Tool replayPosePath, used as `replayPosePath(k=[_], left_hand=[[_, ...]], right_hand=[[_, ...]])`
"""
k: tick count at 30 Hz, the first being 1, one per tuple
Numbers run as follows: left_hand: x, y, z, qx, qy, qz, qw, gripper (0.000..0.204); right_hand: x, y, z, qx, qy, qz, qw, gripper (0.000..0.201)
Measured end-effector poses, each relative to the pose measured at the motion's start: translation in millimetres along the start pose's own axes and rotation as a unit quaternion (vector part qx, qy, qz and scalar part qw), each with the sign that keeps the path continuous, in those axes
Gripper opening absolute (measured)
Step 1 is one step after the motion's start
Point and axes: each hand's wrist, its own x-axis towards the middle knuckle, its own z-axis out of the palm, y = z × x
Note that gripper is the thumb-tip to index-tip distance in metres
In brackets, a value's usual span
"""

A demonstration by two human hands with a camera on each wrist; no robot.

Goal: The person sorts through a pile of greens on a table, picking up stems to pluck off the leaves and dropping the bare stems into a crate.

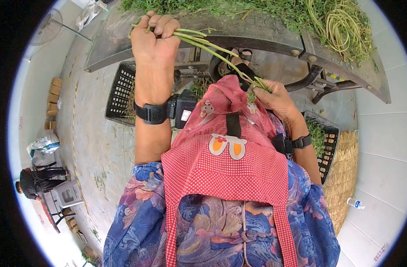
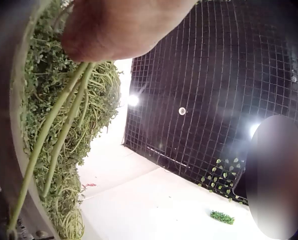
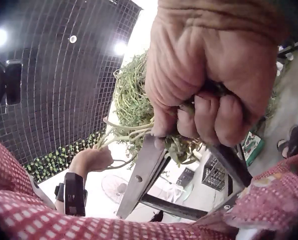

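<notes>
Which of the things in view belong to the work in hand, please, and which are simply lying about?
Apparently part of the job:
Long green stems, gripped by the left hand and right hand
Leafy greens heaped on the table

Apparently just lying or standing about:
Clear plastic bottle
Cardboard boxes
Fan

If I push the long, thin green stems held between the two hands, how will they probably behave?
The long, thin green stems would probably flex, since they curve gently between the left hand and the right hand. Being so slender, they are likely light, and might snap if bent sharply.
</notes>
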Motion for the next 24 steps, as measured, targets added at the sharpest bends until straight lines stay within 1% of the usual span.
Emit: replayPosePath(k=[1,4,5,6,7,8,9,10,11,12,13,14,15,16,17,18,19,20,21,22,23,24], left_hand=[[-2.3,-0.8,3.2,0.014,0.018,0.022,1.0,0.013],[-1.6,-2.0,0.8,0.041,0.03,0.033,0.998,0.012],[-1.5,-2.9,0.8,0.04,0.031,0.032,0.998,0.012],[-1.4,-3.7,1.2,0.046,0.013,0.032,0.998,0.013],[-1.8,-3.9,0.7,0.051,-0.003,0.033,0.998,0.014],[-1.2,-3.8,-1.6,0.052,0.002,0.032,0.998,0.014],[0.6,-3.9,-4.8,0.079,-0.04,0.02,0.996,0.014],[-1.1,-6.0,-3.1,0.106,-0.082,0.007,0.991,0.015],[-3.1,-11.4,-2.5,0.119,-0.1,0.018,0.988,0.015],[-5.2,-17.2,-1.2,0.119,-0.095,0.016,0.988,0.015],[-6.5,-22.5,1.3,0.135,-0.104,0.027,0.985,0.015],[-7.3,-25.2,1.7,0.151,-0.113,0.04,0.981,0.014],[-7.2,-26.0,0.1,0.16,-0.161,0.037,0.973,0.013],[-5.0,-17.3,-0.8,0.16,-0.16,0.037,0.973,0.013],[-2.1,-0.7,0.7,0.185,-0.184,0.065,0.963,0.013],[1.0,12.8,1.5,0.208,-0.207,0.092,0.951,0.013],[-2.6,20.9,8.6,0.207,-0.206,0.093,0.952,0.013],[-10.6,28.9,19.2,0.192,-0.195,0.111,0.955,0.013],[-16.1,32.7,23.9,0.177,-0.184,0.127,0.959,0.013],[-18.2,33.2,21.6,0.179,-0.18,0.126,0.959,0.013],[-19.1,33.3,19.0,0.218,-0.149,0.132,0.955,0.012],[-19.9,33.4,17.2,0.256,-0.118,0.139,0.949,0.011]], right_hand=[[-2.4,-1.0,-2.2,0.013,-0.004,-0.004,1.0,0.024],[-6.4,-5.3,-5.2,0.021,-0.006,-0.002,1.0,0.024],[-6.9,-5.7,-6.0,0.014,-0.004,0.002,1.0,0.025],[-4.2,-2.0,-5.8,0.015,-0.003,0.004,1.0,0.025],[0.9,3.3,-3.2,-0.094,0.034,-0.114,0.988,0.027],[5.1,8.0,-1.4,-0.2,0.07,-0.227,0.951,0.029],[8.3,11.2,-2.7,-0.197,0.069,-0.222,0.952,0.029],[11.4,10.5,-3.1,-0.325,0.134,-0.198,0.915,0.029],[14.1,11.1,-3.9,-0.447,0.195,-0.17,0.857,0.03],[18.1,12.9,-5.8,-0.445,0.194,-0.165,0.858,0.03],[23.1,10.8,-7.6,-0.306,0.235,-0.14,0.912,0.027],[26.0,9.3,-8.2,-0.161,0.269,-0.113,0.943,0.026],[25.6,7.4,-10.3,-0.005,0.257,-0.044,0.965,0.021],[23.4,6.5,-13.2,-0.004,0.257,-0.043,0.966,0.021],[19.4,6.2,-19.7,0.12,0.292,-0.003,0.949,0.018],[14.3,7.3,-29.0,0.242,0.322,0.038,0.914,0.016],[13.9,26.3,-47.0,0.242,0.333,0.052,0.91,0.017],[11.4,25.0,-49.0,0.239,0.331,0.053,0.911,0.017],[4.7,26.7,-48.6,0.214,0.273,0.073,0.935,0.019],[-0.1,24.0,-43.6,0.19,0.214,0.093,0.954,0.02],[3.8,20.0,-33.8,0.157,0.23,0.114,0.954,0.023],[8.5,20.2,-26.3,0.158,0.229,0.114,0.954,0.023]])
